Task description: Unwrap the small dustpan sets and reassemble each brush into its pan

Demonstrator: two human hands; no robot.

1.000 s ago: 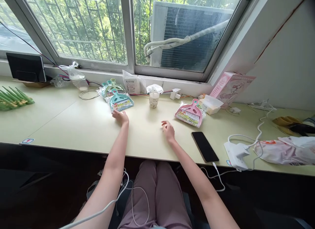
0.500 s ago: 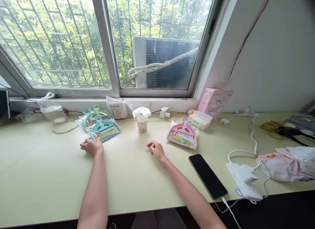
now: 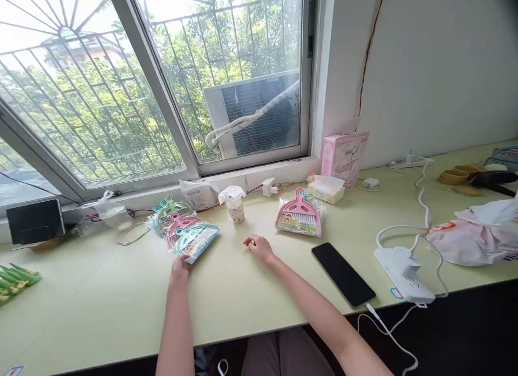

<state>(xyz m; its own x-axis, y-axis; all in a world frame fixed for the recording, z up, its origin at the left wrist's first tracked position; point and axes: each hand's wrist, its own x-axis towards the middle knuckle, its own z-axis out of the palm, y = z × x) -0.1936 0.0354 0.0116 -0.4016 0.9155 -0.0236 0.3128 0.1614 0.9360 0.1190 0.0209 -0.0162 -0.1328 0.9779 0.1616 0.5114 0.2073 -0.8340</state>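
My left hand (image 3: pixel 180 268) grips the near edge of a blue dustpan and brush set (image 3: pixel 198 240) in clear wrapping, its fingers partly hidden by the set. This set is tilted over a pink dustpan and brush set (image 3: pixel 178 223), and a green one (image 3: pixel 168 205) lies behind them. My right hand (image 3: pixel 260 248) rests on the table with loosely bent fingers and nothing in it. Beyond it, to the right, lies another wrapped pink dustpan and brush set (image 3: pixel 299 217).
A covered cup (image 3: pixel 235 207) stands between the sets. At the right are a phone (image 3: pixel 343 273), a power strip (image 3: pixel 404 273) with cables, and a plastic bag (image 3: pixel 477 233). A tissue pack (image 3: pixel 326 190) and pink box (image 3: pixel 345 159) stand near the window; a tablet (image 3: pixel 35 221) is at far left.
The head view has turned left. My left hand has taken hold of the blue set and tilted it, so the pink set under it now shows. My right hand stays about where it was.
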